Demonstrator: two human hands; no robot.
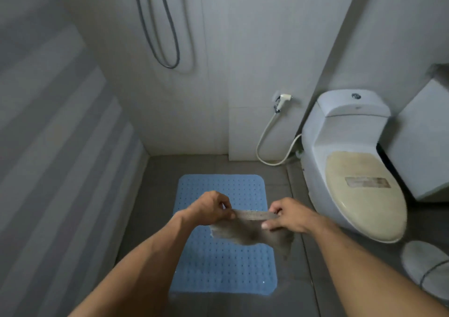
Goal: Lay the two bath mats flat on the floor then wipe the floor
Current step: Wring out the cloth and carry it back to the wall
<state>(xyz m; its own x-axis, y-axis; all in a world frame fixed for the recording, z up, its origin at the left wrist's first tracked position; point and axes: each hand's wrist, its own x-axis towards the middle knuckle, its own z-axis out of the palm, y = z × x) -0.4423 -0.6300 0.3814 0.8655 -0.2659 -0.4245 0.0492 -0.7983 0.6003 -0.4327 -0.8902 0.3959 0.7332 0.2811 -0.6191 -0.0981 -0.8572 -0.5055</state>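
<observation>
A blue perforated bath mat (218, 265) lies flat on the grey tiled floor (160, 170) in the shower area. Above it I hold a grey cloth (247, 229) stretched between both hands. My left hand (210, 207) pinches its left top edge and my right hand (285, 215) grips its right top edge. The cloth hangs in the air, sagging below my hands, with its right end drooping lower. A second mat is not clearly in view; a round grey-white item (427, 265) lies on the floor at the lower right.
A white toilet (352, 161) with a closed cream lid stands at the right. A bidet sprayer (281, 102) and its hose hang on the back wall. A shower hose (167, 37) loops on the wall above. A striped curtain (60, 146) hangs at the left.
</observation>
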